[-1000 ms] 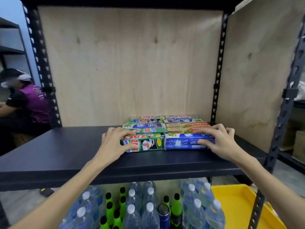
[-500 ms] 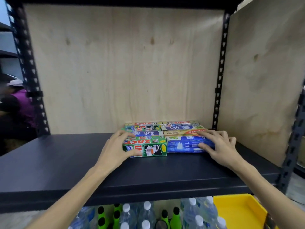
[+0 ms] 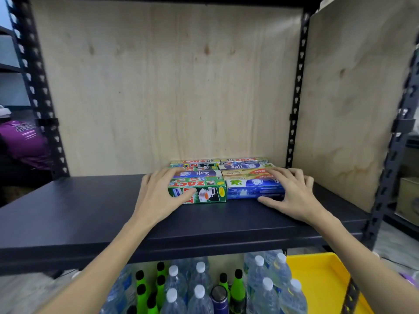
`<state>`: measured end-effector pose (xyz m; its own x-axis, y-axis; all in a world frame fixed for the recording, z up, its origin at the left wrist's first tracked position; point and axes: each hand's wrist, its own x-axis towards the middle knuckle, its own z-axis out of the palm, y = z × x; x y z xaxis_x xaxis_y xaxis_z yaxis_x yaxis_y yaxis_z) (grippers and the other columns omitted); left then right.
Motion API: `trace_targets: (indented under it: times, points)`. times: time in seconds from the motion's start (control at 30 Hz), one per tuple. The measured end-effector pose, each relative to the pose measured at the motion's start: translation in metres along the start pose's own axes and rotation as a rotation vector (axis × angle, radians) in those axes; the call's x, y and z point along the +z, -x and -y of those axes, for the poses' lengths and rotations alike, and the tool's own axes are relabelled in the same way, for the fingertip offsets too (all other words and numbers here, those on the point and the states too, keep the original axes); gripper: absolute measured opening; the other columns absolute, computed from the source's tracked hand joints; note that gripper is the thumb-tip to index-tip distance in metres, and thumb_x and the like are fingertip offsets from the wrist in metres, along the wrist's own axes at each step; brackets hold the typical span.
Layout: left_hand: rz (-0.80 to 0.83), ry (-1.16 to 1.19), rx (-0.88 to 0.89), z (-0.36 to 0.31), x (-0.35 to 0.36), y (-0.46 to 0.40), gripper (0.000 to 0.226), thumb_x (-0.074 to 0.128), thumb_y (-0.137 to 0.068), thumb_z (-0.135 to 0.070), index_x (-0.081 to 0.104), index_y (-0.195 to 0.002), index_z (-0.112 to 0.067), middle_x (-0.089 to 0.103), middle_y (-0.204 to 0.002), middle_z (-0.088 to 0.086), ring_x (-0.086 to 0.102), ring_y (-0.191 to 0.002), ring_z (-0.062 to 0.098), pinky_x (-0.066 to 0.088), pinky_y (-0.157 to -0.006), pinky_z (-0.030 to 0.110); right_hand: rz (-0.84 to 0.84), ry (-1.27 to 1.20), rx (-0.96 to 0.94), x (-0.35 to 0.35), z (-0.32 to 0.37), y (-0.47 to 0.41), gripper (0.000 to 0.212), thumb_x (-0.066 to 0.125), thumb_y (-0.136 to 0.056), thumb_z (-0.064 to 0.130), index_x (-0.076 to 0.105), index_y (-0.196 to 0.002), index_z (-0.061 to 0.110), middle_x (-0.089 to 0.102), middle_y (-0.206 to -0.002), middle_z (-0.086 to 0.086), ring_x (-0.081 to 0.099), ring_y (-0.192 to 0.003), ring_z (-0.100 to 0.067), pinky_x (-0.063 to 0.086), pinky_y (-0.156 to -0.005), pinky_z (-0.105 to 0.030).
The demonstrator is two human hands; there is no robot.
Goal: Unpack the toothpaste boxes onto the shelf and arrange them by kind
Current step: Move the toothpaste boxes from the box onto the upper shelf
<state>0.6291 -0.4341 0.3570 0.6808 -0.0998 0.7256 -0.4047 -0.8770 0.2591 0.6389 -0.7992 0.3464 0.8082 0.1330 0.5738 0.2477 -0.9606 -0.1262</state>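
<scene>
Toothpaste boxes lie flat in two side-by-side stacks at the back right of the black shelf. A green ZACT box is front left and a blue box front right. Behind them are a purple Safi box, a beige Colgate box and more ZACT boxes. My left hand rests over the green box's left end, fingers stretched across the top, thumb on its front face. My right hand lies over the blue box's right end, thumb along its lower front edge.
Plywood panels close the back and right side of the bay. Below the shelf stand several water bottles and green bottles, with a yellow bin to their right. A person in a purple shirt sits far left behind the rack post.
The view has shifted slightly. Both hands stay on the front boxes; my left fingers reach a little further back and my right thumb has dropped to the blue box's lower edge.
</scene>
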Motion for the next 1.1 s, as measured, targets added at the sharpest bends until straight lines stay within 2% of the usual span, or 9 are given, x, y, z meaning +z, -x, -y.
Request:
trace_targets:
  times: [0.13, 0.27, 0.4, 0.47, 0.53, 0.63, 0.8, 0.93, 1.1]
  points:
    - [-0.049, -0.072, 0.112, -0.014, -0.005, 0.009, 0.063, 0.054, -0.084, -0.07, 0.057, -0.132, -0.03, 0.06, -0.132, -0.011, 0.048, -0.12, 0.011, 0.031, -0.105, 0.033, -0.122, -0.138, -0.009, -0.009, 0.022, 0.026, 0.084, 0.058, -0.077, 0.08, 0.04, -0.149, 0.039, 0.038, -0.153, 0.018, 0.029, -0.133, -0.015, 0.021, -0.098, -0.033]
    - [-0.089, -0.085, 0.18, -0.029, -0.019, 0.026, 0.056, 0.057, -0.087, -0.063, 0.058, -0.131, -0.028, 0.057, -0.129, -0.012, 0.05, -0.122, 0.012, 0.033, -0.103, 0.032, -0.251, -0.231, 0.017, -0.008, 0.057, 0.072, 0.077, 0.063, -0.082, 0.07, 0.039, -0.148, 0.041, 0.033, -0.152, 0.025, 0.029, -0.134, -0.012, 0.025, -0.1, -0.034]
    - [-0.173, 0.195, 0.073, -0.056, -0.016, 0.09, 0.05, 0.068, -0.087, -0.046, 0.059, -0.133, -0.027, 0.053, -0.135, -0.014, 0.043, -0.131, 0.008, 0.03, -0.112, 0.031, -0.334, -0.376, 0.096, 0.007, 0.095, 0.122, 0.079, 0.073, -0.083, 0.06, 0.038, -0.15, 0.04, 0.031, -0.155, 0.022, 0.028, -0.135, -0.012, 0.027, -0.105, -0.035]
    - [-0.24, 0.201, 0.099, -0.062, -0.009, 0.132, 0.053, 0.074, -0.086, -0.036, 0.059, -0.134, -0.018, 0.053, -0.139, -0.006, 0.044, -0.135, 0.016, 0.03, -0.116, 0.037, -0.378, -0.455, 0.08, 0.018, 0.113, 0.149, 0.075, 0.075, -0.083, 0.054, 0.043, -0.148, 0.034, 0.037, -0.152, 0.017, 0.033, -0.135, -0.012, 0.027, -0.106, -0.03]
    - [-0.287, 0.183, 0.104, -0.06, -0.001, 0.169, 0.056, 0.076, -0.085, -0.03, 0.059, -0.135, -0.012, 0.053, -0.14, 0.0, 0.045, -0.136, 0.021, 0.03, -0.117, 0.04, -0.378, -0.546, 0.076, 0.033, 0.128, 0.175, 0.073, 0.076, -0.082, 0.048, 0.046, -0.146, 0.028, 0.044, -0.147, 0.012, 0.039, -0.135, -0.014, 0.031, -0.109, -0.032]
    - [-0.251, 0.191, 0.004, -0.054, 0.016, 0.214, 0.058, 0.076, -0.085, -0.032, 0.057, -0.137, -0.013, 0.053, -0.138, 0.0, 0.045, -0.133, 0.02, 0.033, -0.115, 0.04, -0.329, -0.593, 0.1, 0.062, 0.144, 0.21, 0.07, 0.079, -0.083, 0.044, 0.049, -0.143, 0.026, 0.05, -0.14, 0.009, 0.044, -0.132, -0.018, 0.033, -0.11, -0.036]
    - [-0.037, 0.199, -0.202, -0.036, 0.055, 0.303, 0.056, 0.069, -0.087, -0.042, 0.055, -0.136, -0.02, 0.052, -0.134, -0.005, 0.045, -0.128, 0.015, 0.031, -0.11, 0.026, -0.182, -0.621, 0.244, 0.124, 0.164, 0.286, 0.066, 0.079, -0.085, 0.04, 0.049, -0.142, 0.026, 0.05, -0.14, 0.011, 0.044, -0.129, -0.016, 0.033, -0.108, -0.034]
    - [0.353, 0.169, -0.42, -0.006, 0.092, 0.403, 0.065, 0.068, -0.087, -0.048, 0.045, -0.142, -0.023, 0.049, -0.135, -0.002, 0.046, -0.128, 0.019, 0.036, -0.107, 0.036, 0.033, -0.45, 0.309, 0.188, 0.16, 0.377, 0.062, 0.075, -0.087, 0.035, 0.05, -0.142, 0.02, 0.054, -0.137, 0.004, 0.05, -0.124, -0.021, 0.041, -0.102, -0.038]
    - [0.822, 0.193, -0.644, 0.031, 0.117, 0.516, 0.071, 0.067, -0.091, -0.05, 0.035, -0.149, -0.026, 0.04, -0.148, -0.004, 0.043, -0.137, 0.018, 0.035, -0.114, 0.039, 0.477, -0.256, 0.449, 0.246, 0.142, 0.493, 0.061, 0.072, -0.088, 0.036, 0.048, -0.14, 0.013, 0.059, -0.126, -0.007, 0.059, -0.113, -0.03, 0.054, -0.089, -0.043]
